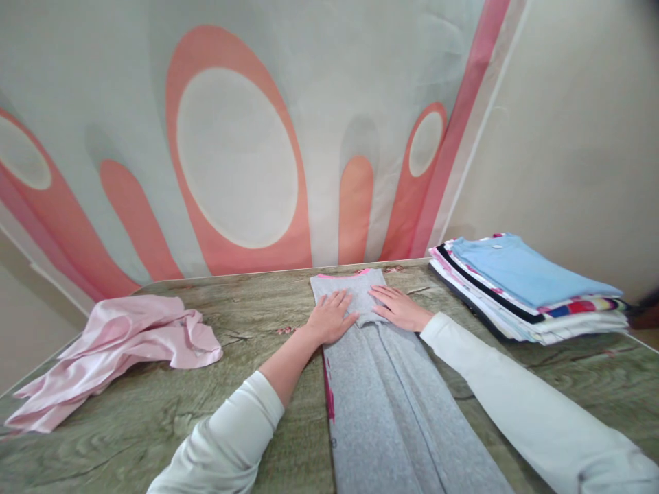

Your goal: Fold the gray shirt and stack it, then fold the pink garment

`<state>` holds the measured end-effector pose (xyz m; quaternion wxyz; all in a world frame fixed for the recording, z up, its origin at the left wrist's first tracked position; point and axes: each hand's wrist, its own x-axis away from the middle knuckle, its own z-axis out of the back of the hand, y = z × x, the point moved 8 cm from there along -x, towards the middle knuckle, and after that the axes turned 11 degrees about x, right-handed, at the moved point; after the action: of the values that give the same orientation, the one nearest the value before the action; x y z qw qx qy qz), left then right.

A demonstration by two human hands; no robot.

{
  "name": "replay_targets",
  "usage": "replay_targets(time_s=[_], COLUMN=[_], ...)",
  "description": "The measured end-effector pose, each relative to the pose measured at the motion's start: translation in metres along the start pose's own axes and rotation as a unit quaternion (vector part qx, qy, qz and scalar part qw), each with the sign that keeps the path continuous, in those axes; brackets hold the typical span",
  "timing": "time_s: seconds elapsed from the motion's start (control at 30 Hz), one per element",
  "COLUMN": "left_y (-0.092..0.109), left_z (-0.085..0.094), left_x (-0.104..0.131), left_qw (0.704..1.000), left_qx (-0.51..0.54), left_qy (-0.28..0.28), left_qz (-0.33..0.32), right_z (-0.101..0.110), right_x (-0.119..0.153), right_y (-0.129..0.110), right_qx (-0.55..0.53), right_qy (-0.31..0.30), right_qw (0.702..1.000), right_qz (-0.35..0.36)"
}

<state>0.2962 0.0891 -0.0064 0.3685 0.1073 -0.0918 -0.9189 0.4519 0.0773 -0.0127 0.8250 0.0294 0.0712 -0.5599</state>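
Head view, 1 frame.

Grey garment [391,384] flat on wood-grain table [154,412], folded into 1 long narrow strip. Long axis straight away from body: near end off bottom edge of frame, far end with pink trim close to table's back edge. Lies dead centre, between both arms.

Left hand [329,317] palm down, fingers spread, flat on garment's far left part, heel just over left edge. Right hand [399,307] palm down, fingers together and extended, flat on far right part. Both pressing, nothing gripped, no pinch visible. Fingertips pointed inward and nearly meeting over strip's centreline, just short of touching. Small crease or fold line visible right under and below palms.

Reach about equal for both: hands level, same stretch along axis. Left sleeve pushed up forearm, right sleeve down to wrist.

Elsewhere:
- Crumpled pink garment [123,350] on left of table, well apart from left hand, unfolded.
- Stack of folded clothes [525,291] on right, light blue piece on top, striped and white layers under; near right forearm, not touching.
- Patterned backdrop [237,158] with orange-pink ovals behind table.

Key geometry: both hands at far end of strip, bulk of fabric trailing back toward body along same axis.
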Motion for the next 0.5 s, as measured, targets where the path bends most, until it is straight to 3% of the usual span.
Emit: replay_targets(time_s=[0.13,0.23,0.37,0.5], left_y=[-0.009,-0.024,-0.049,-0.069], left_z=[0.0,0.002,0.006,0.01], left_x=[-0.008,-0.018,-0.031,-0.04], left_qw=[1.0,1.0,1.0,0.999], left_qx=[0.003,-0.005,-0.017,-0.025], left_qy=[-0.009,-0.01,-0.012,-0.013], left_qz=[-0.008,0.003,0.021,0.034], right_z=[0.0,0.006,0.014,0.01], right_x=[0.009,0.008,0.006,0.009], right_y=[0.028,0.035,0.01,-0.026], right_qx=[0.021,0.016,-0.001,-0.011], right_qy=[0.001,0.03,0.056,0.004], right_qw=[0.997,0.996,0.998,0.999], right_qz=[-0.076,-0.085,-0.035,0.039])
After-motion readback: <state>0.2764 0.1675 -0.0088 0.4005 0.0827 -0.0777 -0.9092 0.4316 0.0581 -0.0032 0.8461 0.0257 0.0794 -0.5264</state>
